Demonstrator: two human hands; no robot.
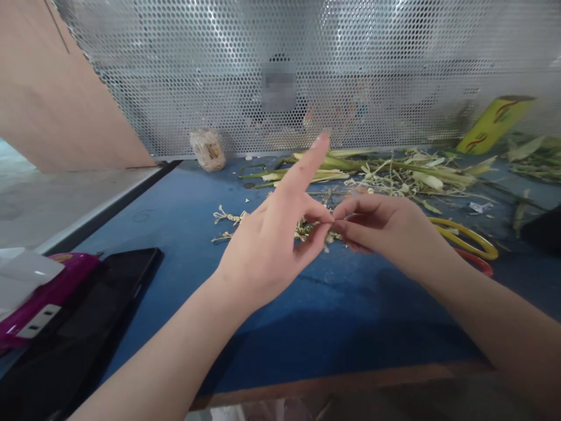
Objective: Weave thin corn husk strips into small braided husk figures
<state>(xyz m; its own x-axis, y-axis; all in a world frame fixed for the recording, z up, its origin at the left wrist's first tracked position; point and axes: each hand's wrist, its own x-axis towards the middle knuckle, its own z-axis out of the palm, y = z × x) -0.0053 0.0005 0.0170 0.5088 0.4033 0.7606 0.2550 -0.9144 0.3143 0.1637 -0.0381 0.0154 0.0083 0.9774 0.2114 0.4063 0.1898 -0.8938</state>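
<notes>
1. On the left near part of the blue counter (175,202), a black phone-like slab (94,318) is seen, overlapped on its left by a magenta block (55,289) with a slotted pale panel.
2. On the right, beyond the right forearm, a yellow loop (491,252) and a red loop (484,266) are set side by side.
3. Farther right, a loose spread of green and pale stalks (407,171) is strewn; a clear-wrapped package (208,151) is placed far left, and a yellow tube (495,126) is tilted far right. The far side is closed off by a perforated metal panel (175,88).
4. The slab and block are cut off at the left, and a dark object (543,231) at the right edge cannot be identified. The red loop is partly covered by the right arm.
5. Pale braided plant pieces (230,217) are spread mid-counter, partly hidden behind the left hand (263,248).
6. In the left grip, thumb and middle finger are pinched together, the index finger extended; in the right hand (372,225), thumb and forefinger are drawn together, meeting the left fingertips. Whether a strand is held between them cannot be told.
</notes>
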